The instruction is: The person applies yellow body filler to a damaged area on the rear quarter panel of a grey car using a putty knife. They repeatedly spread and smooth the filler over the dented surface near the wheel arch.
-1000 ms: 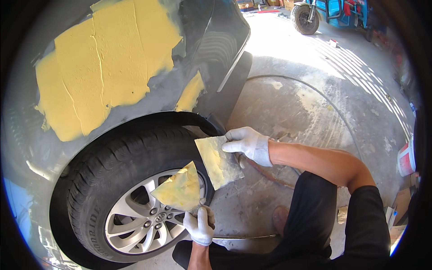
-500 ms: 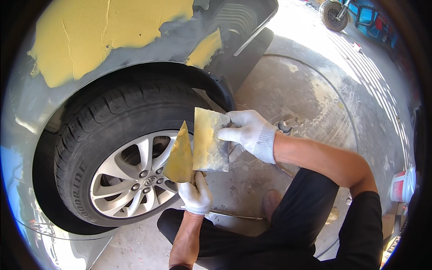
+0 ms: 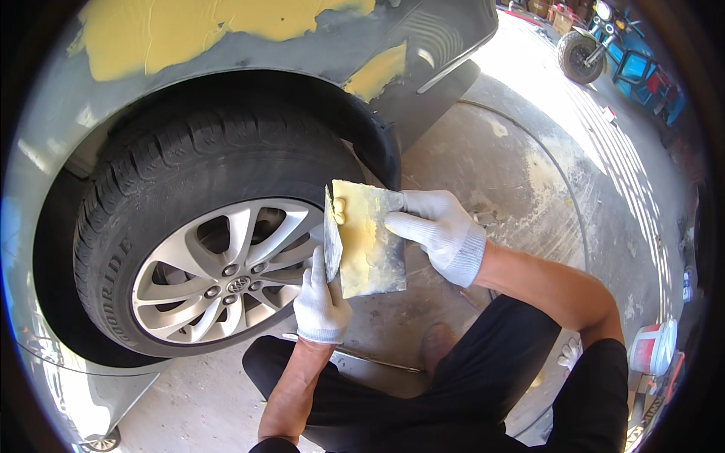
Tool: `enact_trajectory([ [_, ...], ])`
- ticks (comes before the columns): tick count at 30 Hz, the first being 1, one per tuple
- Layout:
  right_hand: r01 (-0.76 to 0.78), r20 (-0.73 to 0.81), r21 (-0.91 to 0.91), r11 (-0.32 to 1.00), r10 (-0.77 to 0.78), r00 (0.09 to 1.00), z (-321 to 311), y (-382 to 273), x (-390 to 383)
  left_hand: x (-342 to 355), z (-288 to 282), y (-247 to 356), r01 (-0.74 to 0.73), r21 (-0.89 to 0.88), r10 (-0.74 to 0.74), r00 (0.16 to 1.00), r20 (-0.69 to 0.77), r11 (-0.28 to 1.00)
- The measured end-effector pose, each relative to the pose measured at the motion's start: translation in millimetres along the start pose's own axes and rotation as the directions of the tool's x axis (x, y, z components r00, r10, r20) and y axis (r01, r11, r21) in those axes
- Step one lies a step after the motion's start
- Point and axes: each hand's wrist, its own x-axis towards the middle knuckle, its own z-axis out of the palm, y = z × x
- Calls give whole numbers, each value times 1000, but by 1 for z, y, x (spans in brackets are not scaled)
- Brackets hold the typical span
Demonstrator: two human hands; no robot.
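In a white glove, my right hand (image 3: 438, 234) grips a flat rectangular plate (image 3: 381, 264) smeared with yellow putty, its face turned up toward the camera. My gloved left hand (image 3: 321, 302), lower and to the left, holds a thin putty spreader (image 3: 331, 245) nearly edge-on at the plate's left edge, with a yellow lump of putty (image 3: 340, 211) at its upper part. Above them is the car's grey body panel (image 3: 53, 128) with a large yellow putty patch (image 3: 174, 34) and a smaller patch (image 3: 374, 75). The wheel (image 3: 219, 249) is just behind my hands.
A dark hose (image 3: 574, 196) curves across the concrete floor (image 3: 513, 189). A white and red bucket (image 3: 651, 347) stands at the right, near loose gloves (image 3: 570, 355). A blue three-wheeled vehicle (image 3: 634, 68) is at the back right. My dark-trousered legs (image 3: 483, 355) are bent below.
The spreader has swung from showing its yellow face to nearly edge-on against the plate, and my left hand has risen toward it. The car patches sit higher in view as the camera has shifted.
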Motion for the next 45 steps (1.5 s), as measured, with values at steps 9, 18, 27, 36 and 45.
enact_trajectory([
  [9, 288, -91, -430, 856, -358, 929, -50, -17, 9, 2, -8, -4, 152, -352, -122, 987, 105, 924],
  [18, 217, -27, -164, 962, -224, 974, -27, -17, 16, 1, -34, 21, 615, -701, 68, 733, 677, 361],
  [27, 179, 39, -98, 979, -176, 984, -54, -10, 15, 9, -41, 6, 585, -719, -210, 809, 549, 375],
  [36, 360, -76, -604, 711, -502, 862, -23, -40, -17, 16, -48, 18, 709, -601, -167, 687, 708, 370],
  [45, 642, 359, -635, 430, -571, 738, -18, -33, -15, 10, -43, 25, 718, -649, -170, 693, 701, 253],
])
